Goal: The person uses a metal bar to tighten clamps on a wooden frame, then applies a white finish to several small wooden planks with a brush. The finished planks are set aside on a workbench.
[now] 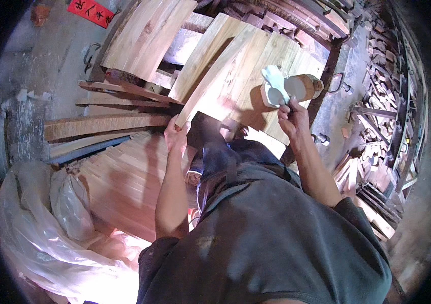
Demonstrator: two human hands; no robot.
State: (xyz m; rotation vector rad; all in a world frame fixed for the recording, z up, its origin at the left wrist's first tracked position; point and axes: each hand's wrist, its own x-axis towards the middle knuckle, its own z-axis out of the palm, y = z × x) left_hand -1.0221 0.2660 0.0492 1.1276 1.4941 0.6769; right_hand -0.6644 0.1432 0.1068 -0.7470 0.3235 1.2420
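My left hand [176,135] is closed around the near end of a long, narrow wooden board [215,76], which slants up and away to the right, beside wider boards. My right hand [294,119] grips the lower end of a pale blue-white, paddle-shaped tool [274,79]; its exact kind is unclear. That tool crosses a small whitish tub [274,97], partly hiding it. Right beside the tub is an open round container [295,89] with pale contents. Both containers stand over the light wooden boards [258,55], near their right end.
Loose planks [109,122] stick out at the left, above a wooden panel [124,177]. Clear plastic sheeting [48,218] bunches at the lower left. More boards [147,35] lie at the far left. A heap of wood offcuts [377,96] covers the right side, past a metal clamp [336,82].
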